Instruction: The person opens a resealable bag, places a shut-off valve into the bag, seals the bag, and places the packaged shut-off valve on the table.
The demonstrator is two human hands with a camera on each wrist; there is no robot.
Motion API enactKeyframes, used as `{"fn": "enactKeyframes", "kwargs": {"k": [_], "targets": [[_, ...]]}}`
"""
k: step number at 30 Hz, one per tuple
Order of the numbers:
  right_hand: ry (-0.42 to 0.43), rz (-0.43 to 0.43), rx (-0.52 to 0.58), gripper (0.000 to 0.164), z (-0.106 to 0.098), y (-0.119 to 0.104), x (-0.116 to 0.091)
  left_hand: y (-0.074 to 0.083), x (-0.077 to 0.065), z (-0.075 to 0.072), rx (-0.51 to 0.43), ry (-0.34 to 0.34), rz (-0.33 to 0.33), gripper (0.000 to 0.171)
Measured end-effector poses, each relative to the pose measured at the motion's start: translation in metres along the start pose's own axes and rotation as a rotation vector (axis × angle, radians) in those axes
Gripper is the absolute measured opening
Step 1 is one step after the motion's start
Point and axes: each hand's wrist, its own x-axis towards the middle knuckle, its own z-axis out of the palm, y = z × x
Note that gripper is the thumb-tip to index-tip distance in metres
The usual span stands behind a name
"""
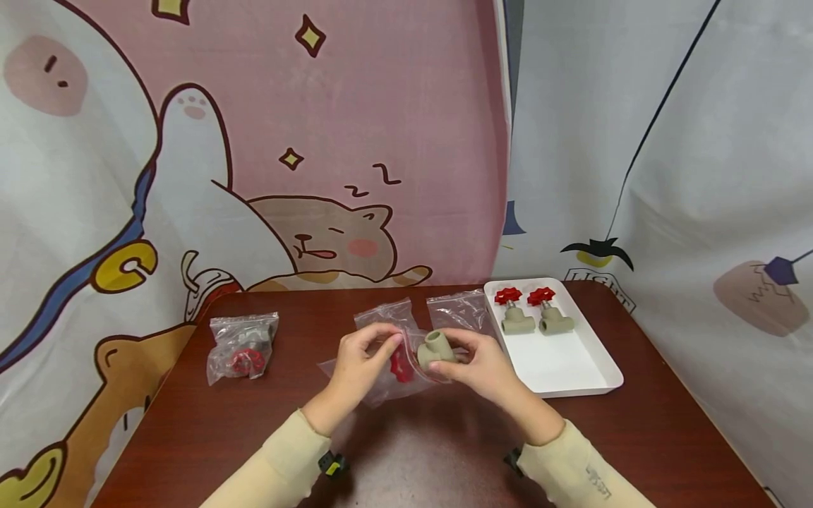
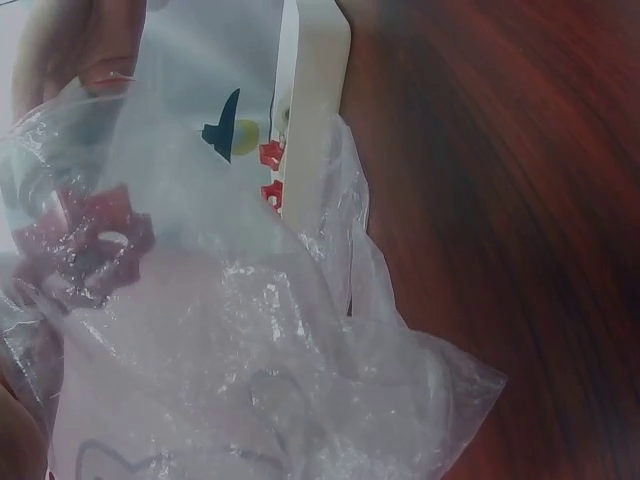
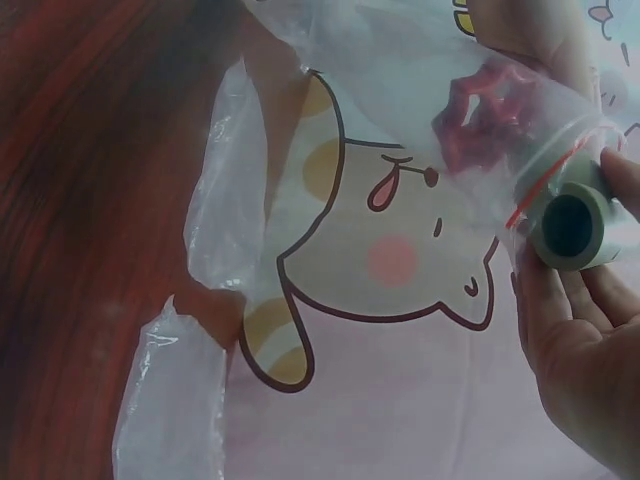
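My left hand (image 1: pixel 363 360) pinches the edge of a clear zip bag (image 1: pixel 381 390) near its opening. My right hand (image 1: pixel 485 363) grips the beige body of a valve (image 1: pixel 435 353), whose pipe end sticks out past the bag's red zip strip. The valve's red handwheel (image 1: pixel 400 367) is still behind the clear plastic, seen also in the left wrist view as a red wheel (image 2: pixel 95 245). In the right wrist view the round open end of the valve body (image 3: pixel 597 235) lies between my right thumb and fingers.
A white tray (image 1: pixel 562 367) on the right holds two beige valves (image 1: pixel 517 321) with red handwheels. Flat clear bags (image 1: pixel 460 310) lie behind my hands. At the left sits a bagged valve (image 1: pixel 244 349). A printed cloth (image 1: pixel 381 106) hangs along the table's back edge.
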Motion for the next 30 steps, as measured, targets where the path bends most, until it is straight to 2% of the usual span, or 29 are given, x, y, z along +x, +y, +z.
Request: {"fn": "enactKeyframes", "kwargs": {"k": [3, 8, 11, 20, 30], "targets": [[0.001, -0.040, -0.025, 0.050, 0.003, -0.002, -0.001, 0.002, 0.000, 0.002, -0.002, 0.000, 0.010, 0.008], [0.037, -0.172, -0.104, 0.048, 0.007, -0.003, 0.000, 0.005, 0.000, 0.003, -0.034, -0.006, 0.006, 0.008], [0.044, -0.208, -0.140, 0.049, 0.009, -0.003, 0.000, 0.006, 0.000, 0.003, -0.043, -0.008, 0.003, 0.008], [0.035, -0.237, -0.192, 0.048, 0.013, -0.006, -0.002, 0.006, 0.000, 0.004, 0.009, 0.008, 0.029, 0.008], [0.054, -0.252, -0.232, 0.045, 0.017, -0.007, -0.002, 0.009, 0.000, 0.004, -0.016, -0.006, 0.027, 0.007]]}}
